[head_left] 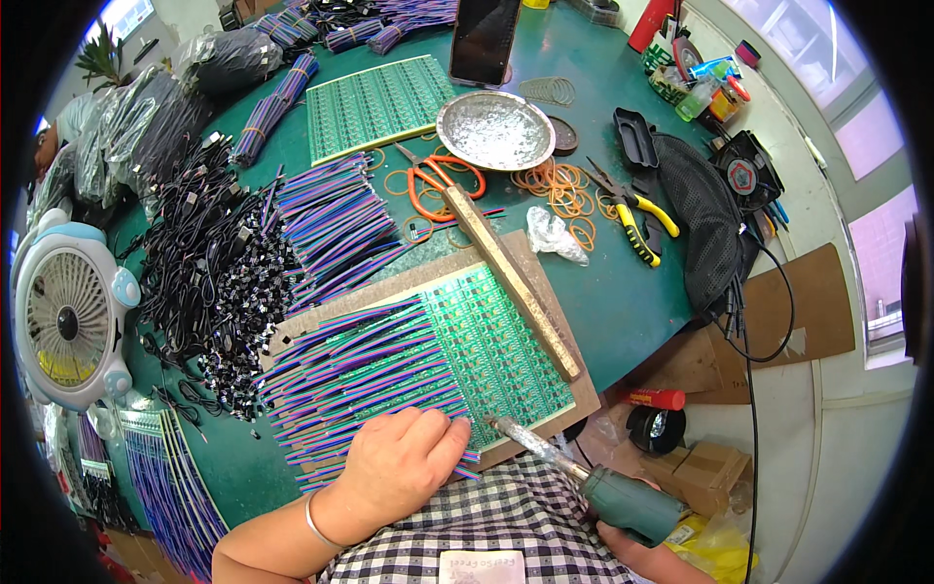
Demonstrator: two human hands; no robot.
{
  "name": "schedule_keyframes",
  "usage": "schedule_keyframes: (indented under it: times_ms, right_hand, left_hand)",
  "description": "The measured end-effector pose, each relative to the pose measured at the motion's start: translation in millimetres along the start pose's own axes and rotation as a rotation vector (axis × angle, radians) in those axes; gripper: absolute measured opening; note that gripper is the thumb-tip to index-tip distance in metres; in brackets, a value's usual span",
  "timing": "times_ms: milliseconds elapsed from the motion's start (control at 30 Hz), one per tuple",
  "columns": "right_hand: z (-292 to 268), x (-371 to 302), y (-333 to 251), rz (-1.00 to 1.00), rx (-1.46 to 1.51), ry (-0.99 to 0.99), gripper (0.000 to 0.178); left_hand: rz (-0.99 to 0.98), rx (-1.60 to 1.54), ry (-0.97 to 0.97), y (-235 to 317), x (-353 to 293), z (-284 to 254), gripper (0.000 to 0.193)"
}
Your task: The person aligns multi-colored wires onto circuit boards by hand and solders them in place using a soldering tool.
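Observation:
My left hand (407, 457) is closed, with its fingers curled over the blue, red and black wires (355, 360) on a green circuit board panel (501, 341). Wire ends stick out beside its thumb; the exact pinch is hidden. In my right hand (621, 547) is a soldering iron (632, 504) with a dark green handle. Its metal tip touches or hovers just over the board's lower edge, right of my left fingertips; I cannot tell which. The panel lies on a brown backing board (559, 336), and a wooden bar (513, 282) rests across its right part.
A fan (68, 307) and a heap of black cables (190, 253) stand left. Beyond lie a wire bundle (336, 219), another panel (379, 102), a metal bowl (496, 129), orange scissors (443, 185) and a phone (484, 39). Yellow-black pliers (637, 224) lie right, near a black bag (696, 214).

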State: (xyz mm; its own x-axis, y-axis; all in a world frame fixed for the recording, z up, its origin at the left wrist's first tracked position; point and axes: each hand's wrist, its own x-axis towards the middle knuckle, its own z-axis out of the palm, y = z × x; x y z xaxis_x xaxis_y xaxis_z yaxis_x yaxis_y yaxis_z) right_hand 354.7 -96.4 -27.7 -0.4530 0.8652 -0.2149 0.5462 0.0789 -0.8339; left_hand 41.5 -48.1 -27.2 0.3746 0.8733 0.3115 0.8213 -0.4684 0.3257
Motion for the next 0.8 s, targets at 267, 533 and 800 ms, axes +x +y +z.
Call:
schedule_keyframes:
  times_ms: [267, 533, 800]
  right_hand:
    - [-1.2, 12.4, -7.8, 0.017, 0.243, 0.031, 0.039]
    - [6.2, -4.5, 7.6, 0.09, 0.201, 0.044, 0.037]
    - [-0.7, 10.1, -6.3, 0.022, 0.345, 0.108, 0.053]
  left_hand:
    - [0.009, 0.018, 0.019, 0.1, 0.9, 1.8, 0.019]
    - [-0.01, -0.015, -0.056, 1.2, 1.5, -4.7, 0.023]
    - [0.021, 0.014, 0.013, -0.2, 0.7, 0.8, 0.019]
